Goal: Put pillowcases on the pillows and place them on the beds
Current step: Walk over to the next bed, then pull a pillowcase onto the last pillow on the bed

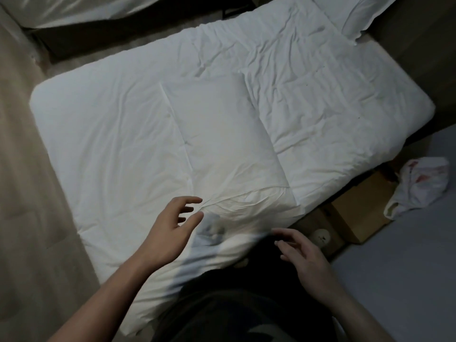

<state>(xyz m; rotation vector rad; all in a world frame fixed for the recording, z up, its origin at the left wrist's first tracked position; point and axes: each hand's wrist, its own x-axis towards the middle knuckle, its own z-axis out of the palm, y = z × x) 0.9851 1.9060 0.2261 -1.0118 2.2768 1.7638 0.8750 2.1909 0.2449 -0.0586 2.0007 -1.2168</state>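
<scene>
White rectangular fabric pillow [222,134] lay on white-sheeted bed [103,134]: likely soft, light, floppy. Left hand [170,233], right hand [308,260] beside pillow's near crumpled end, fingers spread, holding nothing. Best hold: that end's corners.

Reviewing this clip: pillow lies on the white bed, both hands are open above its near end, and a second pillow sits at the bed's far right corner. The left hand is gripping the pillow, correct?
Not quite. In the head view the left hand grips nothing: its fingers are spread just above the pillow. The right hand is open too, and the second pillow lies at the bed's far right corner.
</scene>
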